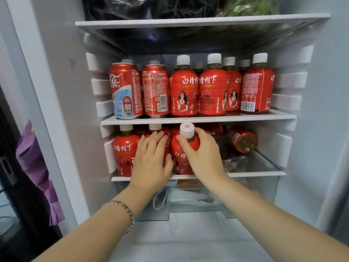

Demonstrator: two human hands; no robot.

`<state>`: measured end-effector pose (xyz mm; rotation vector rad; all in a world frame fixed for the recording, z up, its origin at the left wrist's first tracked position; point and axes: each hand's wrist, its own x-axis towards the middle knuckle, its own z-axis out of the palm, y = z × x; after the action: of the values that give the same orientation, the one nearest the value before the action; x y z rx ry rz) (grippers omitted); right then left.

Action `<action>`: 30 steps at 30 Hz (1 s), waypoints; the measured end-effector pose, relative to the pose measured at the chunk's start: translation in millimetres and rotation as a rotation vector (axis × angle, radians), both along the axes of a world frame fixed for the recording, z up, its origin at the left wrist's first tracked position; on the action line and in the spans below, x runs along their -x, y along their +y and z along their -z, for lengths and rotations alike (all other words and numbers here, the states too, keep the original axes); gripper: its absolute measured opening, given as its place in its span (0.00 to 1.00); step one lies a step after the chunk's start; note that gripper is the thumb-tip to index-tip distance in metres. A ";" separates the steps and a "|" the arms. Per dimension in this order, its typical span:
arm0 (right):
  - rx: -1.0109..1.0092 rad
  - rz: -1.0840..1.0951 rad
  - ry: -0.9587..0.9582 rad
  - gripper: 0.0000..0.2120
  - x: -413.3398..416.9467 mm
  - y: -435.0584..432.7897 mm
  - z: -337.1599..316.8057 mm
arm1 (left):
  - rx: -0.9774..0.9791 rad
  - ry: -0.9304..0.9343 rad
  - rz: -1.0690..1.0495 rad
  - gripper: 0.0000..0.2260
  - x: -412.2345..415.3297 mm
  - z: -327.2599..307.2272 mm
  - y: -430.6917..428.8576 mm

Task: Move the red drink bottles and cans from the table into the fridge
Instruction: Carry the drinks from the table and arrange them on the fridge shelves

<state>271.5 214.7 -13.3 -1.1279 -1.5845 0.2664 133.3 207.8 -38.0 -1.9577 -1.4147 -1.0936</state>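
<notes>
The open fridge holds red drinks on two shelves. On the lower shelf my right hand grips a red bottle with a white cap by its neck, tilted toward me. My left hand wraps around a second red bottle just left of it, hiding most of its body. Another red bottle stands at the far left, and one lies on its side at the right. The upper shelf carries two red cans and several red bottles.
A top shelf holds dark bags and green vegetables. Clear crisper drawers sit below the lower shelf. A crumpled clear plastic bag lies on the lower shelf's right side. A purple bag hangs at the left, outside the fridge.
</notes>
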 end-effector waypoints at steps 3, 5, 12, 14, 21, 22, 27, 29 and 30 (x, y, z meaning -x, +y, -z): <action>0.050 -0.117 0.002 0.22 3.1 4.1 4.2 | 0.008 -0.009 0.000 0.22 -0.3 0.7 -0.7; 0.030 -0.087 -0.058 0.21 1.2 7.2 3.4 | -0.003 0.009 -0.004 0.22 0.5 1.6 0.1; 0.138 0.061 0.199 0.20 -16.8 8.2 3.6 | -0.081 0.042 -0.030 0.21 1.7 6.3 8.7; 0.225 0.083 0.328 0.20 -21.9 11.4 0.7 | -0.088 0.037 -0.043 0.21 -0.3 7.0 10.3; 0.376 0.107 0.169 0.24 -17.2 22.4 -19.5 | -0.069 0.038 -0.044 0.22 -1.6 6.0 7.6; 0.377 0.114 0.117 0.24 -14.4 23.4 -20.7 | -0.066 0.036 -0.039 0.22 -1.2 5.9 7.2; 0.328 0.100 -0.113 0.24 18.5 26.6 -21.3 | -0.046 0.027 -0.007 0.22 1.9 5.0 6.3; 0.321 0.004 -0.026 0.24 20.7 31.7 -17.3 | -0.048 0.037 0.001 0.22 5.6 5.4 6.7; 0.313 -0.076 0.037 0.25 16.7 33.3 -12.6 | -0.055 0.043 0.008 0.22 6.9 5.7 7.1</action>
<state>254.8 248.0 -0.8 -1.2926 -1.5910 0.5988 126.4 215.0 -43.7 -1.9379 -1.3422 -1.0765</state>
